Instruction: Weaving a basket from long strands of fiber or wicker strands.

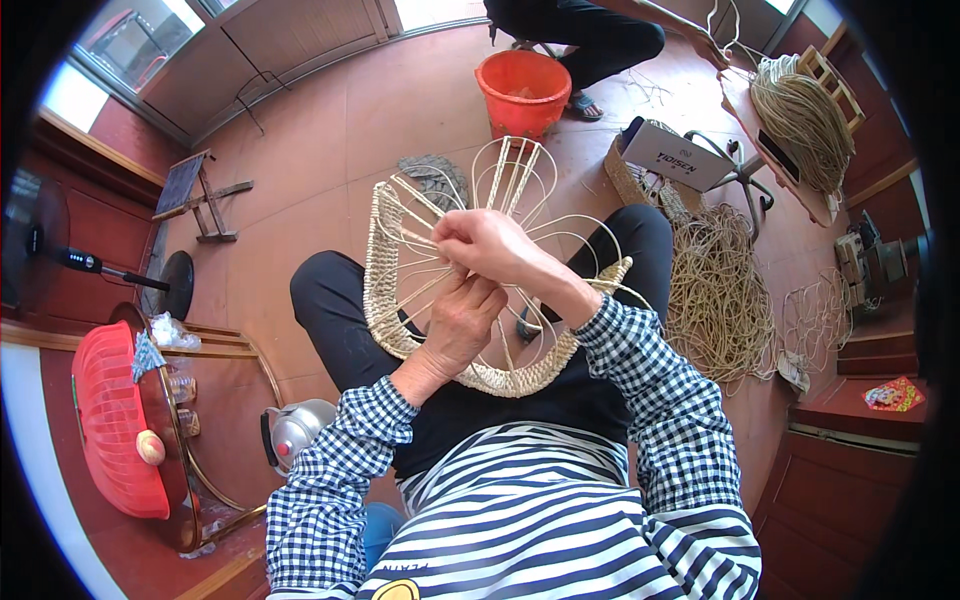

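Across my lap lies a round, pale straw weaving point(377, 275) with a thick braided rim around its near and left sides. Thin cord spokes and loops spread over its open middle, and several straight spokes point(515, 175) stick out at the far side. Above the middle, my right hand point(490, 245) is closed, thumb and fingers pinching cord near the left spokes. Just below it my left hand point(462, 325) is closed too, its fingertips pinched on cord close to the right hand. The exact strands between the fingers are partly hidden.
A red bucket point(523, 90) stands ahead, near a seated person's legs point(610, 45). Heaped cord point(720, 290) covers the floor at right, beside a woven basket point(622, 178) with a white box point(678, 155). At left are a kettle point(300, 430), a fan point(178, 285) and a red mesh cover point(110, 420).
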Available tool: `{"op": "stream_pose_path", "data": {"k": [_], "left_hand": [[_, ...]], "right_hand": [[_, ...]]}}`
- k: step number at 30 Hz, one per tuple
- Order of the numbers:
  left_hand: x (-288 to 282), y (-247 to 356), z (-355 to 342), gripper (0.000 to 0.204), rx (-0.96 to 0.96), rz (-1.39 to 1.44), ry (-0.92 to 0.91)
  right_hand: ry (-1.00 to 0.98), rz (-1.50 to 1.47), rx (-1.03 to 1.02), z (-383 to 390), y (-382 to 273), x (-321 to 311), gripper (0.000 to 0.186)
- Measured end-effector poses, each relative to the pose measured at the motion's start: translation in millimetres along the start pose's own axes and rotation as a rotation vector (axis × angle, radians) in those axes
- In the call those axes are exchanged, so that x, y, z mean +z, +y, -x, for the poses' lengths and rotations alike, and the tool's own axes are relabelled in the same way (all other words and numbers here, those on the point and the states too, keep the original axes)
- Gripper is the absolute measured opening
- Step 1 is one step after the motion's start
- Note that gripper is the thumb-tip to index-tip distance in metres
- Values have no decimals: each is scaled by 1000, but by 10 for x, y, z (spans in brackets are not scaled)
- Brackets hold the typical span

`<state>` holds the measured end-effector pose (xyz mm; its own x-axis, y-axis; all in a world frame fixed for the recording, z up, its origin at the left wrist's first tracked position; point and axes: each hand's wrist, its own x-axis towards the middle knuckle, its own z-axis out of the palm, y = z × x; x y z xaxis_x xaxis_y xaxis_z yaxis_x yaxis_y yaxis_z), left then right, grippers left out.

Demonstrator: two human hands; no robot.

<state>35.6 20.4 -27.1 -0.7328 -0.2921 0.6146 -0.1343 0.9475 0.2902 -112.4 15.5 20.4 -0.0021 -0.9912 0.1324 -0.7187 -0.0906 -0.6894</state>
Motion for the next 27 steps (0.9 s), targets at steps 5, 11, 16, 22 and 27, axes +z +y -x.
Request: {"op": "stream_pose_path", "data": {"k": [5,11,16,22,27], "left_hand": [[-20,28,-22,15,31,-29,-4],[2,-38,42,22,28,-11,26],[-147,53,-43,27,-153,-68,98],[-136,92,9,23,-236,107,113],[-142,113,37,24,-274,143,86]], "right_hand": [[82,-1024,144,-74,-146,-97,22],[374,-1094,49,-11,-200,-431,18],[1093,181,-225,510,-211,-1592,23],[463,206,-248,912,86,-688,15],[318,66,-133,925,205,-174,13]]}}
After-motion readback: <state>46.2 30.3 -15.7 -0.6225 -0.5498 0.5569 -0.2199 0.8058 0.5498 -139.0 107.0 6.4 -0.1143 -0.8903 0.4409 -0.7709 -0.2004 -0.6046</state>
